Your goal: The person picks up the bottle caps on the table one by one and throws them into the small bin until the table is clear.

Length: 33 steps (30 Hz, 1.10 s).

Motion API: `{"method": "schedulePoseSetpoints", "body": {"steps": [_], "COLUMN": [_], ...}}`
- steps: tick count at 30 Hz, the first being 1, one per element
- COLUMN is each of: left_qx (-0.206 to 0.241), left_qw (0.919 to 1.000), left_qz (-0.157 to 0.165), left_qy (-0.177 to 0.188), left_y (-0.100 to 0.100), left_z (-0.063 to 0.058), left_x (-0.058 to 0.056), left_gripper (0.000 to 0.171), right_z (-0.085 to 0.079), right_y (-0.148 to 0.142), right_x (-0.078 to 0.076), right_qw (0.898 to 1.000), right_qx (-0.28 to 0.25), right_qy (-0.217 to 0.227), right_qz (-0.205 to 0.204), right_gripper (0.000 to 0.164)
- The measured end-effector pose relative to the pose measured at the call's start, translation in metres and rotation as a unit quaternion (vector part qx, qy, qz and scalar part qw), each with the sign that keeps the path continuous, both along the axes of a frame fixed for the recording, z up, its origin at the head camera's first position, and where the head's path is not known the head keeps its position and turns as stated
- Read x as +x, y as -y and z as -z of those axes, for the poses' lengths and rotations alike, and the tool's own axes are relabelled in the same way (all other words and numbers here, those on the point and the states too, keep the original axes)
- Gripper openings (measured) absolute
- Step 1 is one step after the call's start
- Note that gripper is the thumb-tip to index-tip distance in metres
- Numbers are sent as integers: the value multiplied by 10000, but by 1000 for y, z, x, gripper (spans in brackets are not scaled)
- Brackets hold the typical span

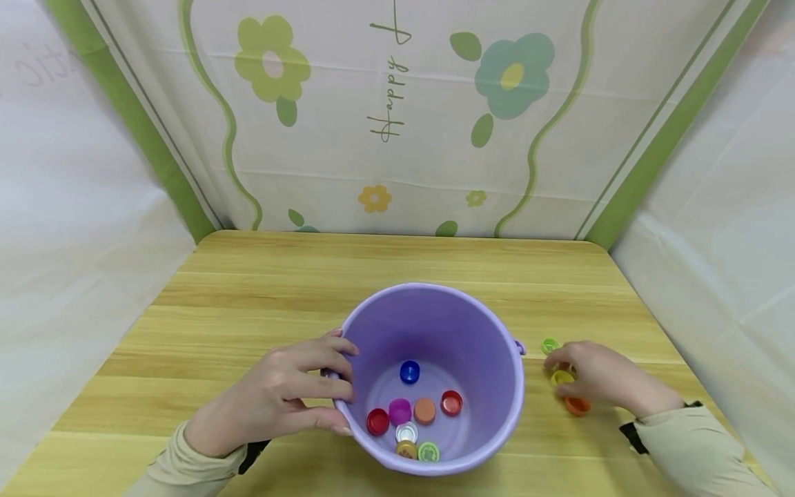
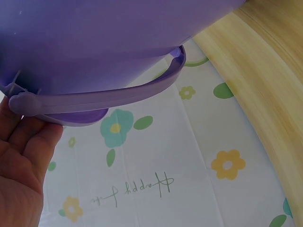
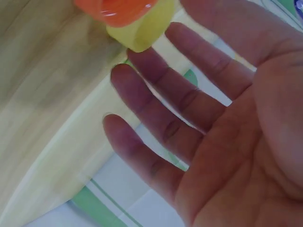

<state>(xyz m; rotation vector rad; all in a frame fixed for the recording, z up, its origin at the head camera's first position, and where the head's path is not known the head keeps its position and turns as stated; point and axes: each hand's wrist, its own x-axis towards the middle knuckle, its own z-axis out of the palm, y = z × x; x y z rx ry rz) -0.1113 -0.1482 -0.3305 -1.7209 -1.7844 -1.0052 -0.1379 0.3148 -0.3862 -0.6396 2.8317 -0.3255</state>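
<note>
A purple bucket [image 1: 435,304] stands on the table with its mouth up, several coloured bottle caps on its floor. My left hand [image 1: 304,386] grips the left rim, fingertips over the edge. In the left wrist view its fingers lie beside the hinge of the bucket handle [image 2: 113,98]. Right of the bucket, my right hand [image 1: 599,376] reaches down to a yellow bottle cap [image 1: 562,377], thumb and fingers spread about it. An orange cap [image 1: 577,406] lies against the yellow one, and a green cap [image 1: 550,346] is just beyond the fingers.
Inside the bucket are a blue cap [image 1: 410,372], a magenta cap [image 1: 400,411], a silver cap [image 1: 406,433] and others. The wooden table [image 1: 248,290] ends at a flowered cloth [image 1: 348,159] behind, with pale cloth sides left and right.
</note>
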Motion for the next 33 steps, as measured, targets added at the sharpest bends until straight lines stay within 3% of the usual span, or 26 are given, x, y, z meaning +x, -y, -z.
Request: {"method": "schedulePoseSetpoints", "body": {"steps": [6, 13, 20, 33], "left_qx": [-12, 31, 9, -81], "left_qw": [10000, 9999, 10000, 10000], "left_qz": [11, 71, 39, -49], "left_qy": [-27, -93, -56, -21], "left_y": [0, -1, 0, 1], "left_z": [0, -2, -1, 0], "left_x": [0, -1, 0, 0], "left_gripper": [22, 23, 23, 23], "right_z": [2, -12, -48, -128], "right_y": [-7, -12, -6, 41], "right_x": [-3, -6, -10, -22], "right_qw": [9997, 9980, 9948, 9738], "right_qx": [-9, -204, -245, -197], "right_qy": [69, -594, -989, -2059], "right_qz": [242, 78, -62, -949], "right_gripper": [25, 28, 28, 30]}}
